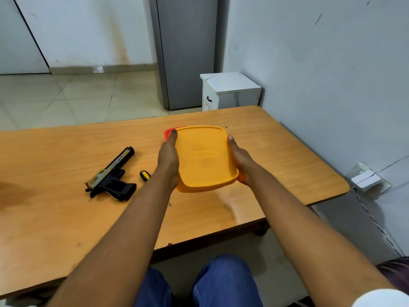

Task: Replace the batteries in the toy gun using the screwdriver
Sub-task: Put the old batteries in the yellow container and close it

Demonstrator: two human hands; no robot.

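Blue-trousered knees [212, 282] filled the bottom centre of the frame, and from either side of them two bare forearms reached up toward the middle. Between the hands sat a yellow-lidded container [204, 157], its lid tilted toward the camera, with a red-orange edge showing at its upper left corner. At the container's left side the left hand [168, 158] pressed flat, thumb stretched along the lid's edge up to the far corner; its other fingers were hidden beneath, so how far they curled could not be told. Against the right side lay the right hand [240, 158], thumb laid straight along the edge, with the remaining fingers wrapped under the near right corner. Whether the container was lifted clear of the wooden desk [55, 218] or touching it could not be told. Left of centre on the desk, well apart from both hands, lay the black and gold toy gun [111, 176] on its side, muzzle pointing to the upper right. Just beside its grip, the yellow and black handle of the screwdriver [144, 175] showed, the rest hidden behind the left forearm.
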